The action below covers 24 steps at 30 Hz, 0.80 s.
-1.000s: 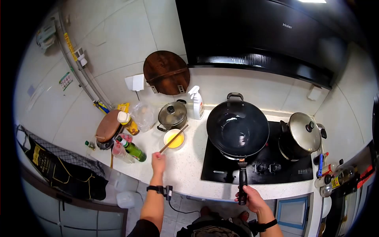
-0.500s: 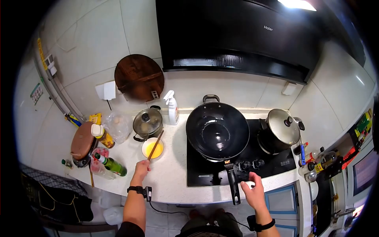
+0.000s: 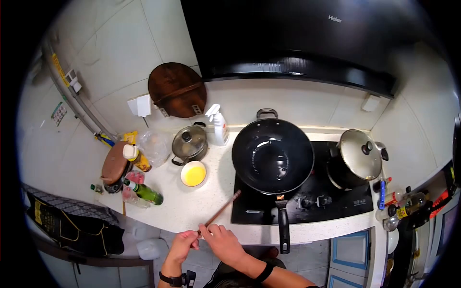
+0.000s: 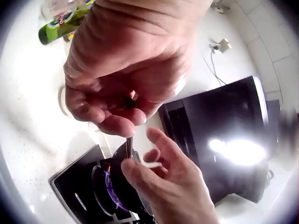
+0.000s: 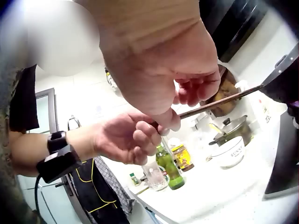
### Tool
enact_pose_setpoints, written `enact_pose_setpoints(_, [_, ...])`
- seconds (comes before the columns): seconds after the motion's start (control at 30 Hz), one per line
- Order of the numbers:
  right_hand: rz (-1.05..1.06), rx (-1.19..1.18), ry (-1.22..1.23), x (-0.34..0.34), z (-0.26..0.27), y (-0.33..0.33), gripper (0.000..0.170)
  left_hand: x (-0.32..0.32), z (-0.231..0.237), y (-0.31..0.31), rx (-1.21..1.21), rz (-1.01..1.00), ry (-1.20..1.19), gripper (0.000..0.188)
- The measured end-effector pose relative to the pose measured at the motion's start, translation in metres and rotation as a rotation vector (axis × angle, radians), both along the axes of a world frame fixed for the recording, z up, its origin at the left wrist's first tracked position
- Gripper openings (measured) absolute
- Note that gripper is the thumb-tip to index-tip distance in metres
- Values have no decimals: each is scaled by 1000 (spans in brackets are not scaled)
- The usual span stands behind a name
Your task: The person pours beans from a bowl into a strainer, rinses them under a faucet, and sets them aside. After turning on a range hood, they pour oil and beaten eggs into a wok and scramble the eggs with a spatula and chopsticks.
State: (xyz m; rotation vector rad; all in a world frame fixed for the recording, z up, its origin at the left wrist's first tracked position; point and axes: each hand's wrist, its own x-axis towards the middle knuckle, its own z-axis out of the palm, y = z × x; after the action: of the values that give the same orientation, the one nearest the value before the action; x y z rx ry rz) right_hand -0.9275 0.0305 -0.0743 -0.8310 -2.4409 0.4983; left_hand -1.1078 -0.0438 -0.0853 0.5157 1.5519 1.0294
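Observation:
My left hand holds the rear end of brown chopsticks in front of the counter edge. Close beside it, my right hand has its thumb and curled fingers around the chopsticks just ahead of the left fingers. Their tips point toward the black wok, over the cooktop's left edge. A white bowl of yellow liquid, like beaten egg, stands on the counter left of the cooktop. The wok sits on the left burner with a bluish flame under it, its long handle pointing toward me.
A lidded pot stands on the right burner, a smaller lidded pot behind the bowl. Beside that are a spray bottle, a green bottle and a yellow-labelled jar. Seasoning bottles line the right; a range hood overhangs.
My right hand has let go of the wok handle and come left to the chopsticks. My left hand has lifted them out of the bowl and drawn them toward me.

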Motion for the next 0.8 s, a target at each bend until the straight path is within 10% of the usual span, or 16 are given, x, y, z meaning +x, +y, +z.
enact_pose_setpoints(0.23, [104,-51,26,-19,-9,20,33,-16,18,10,94,-326,52,22])
enact_pose_setpoints(0.5, [-94,-82,169,-13,25,23,36,-157,-107,136,-19,133,-140,47])
enact_pose_setpoints(0.8, [-584,-39,515,7,64,-15,15,-182,-150,211,-40,-3,-353,41])
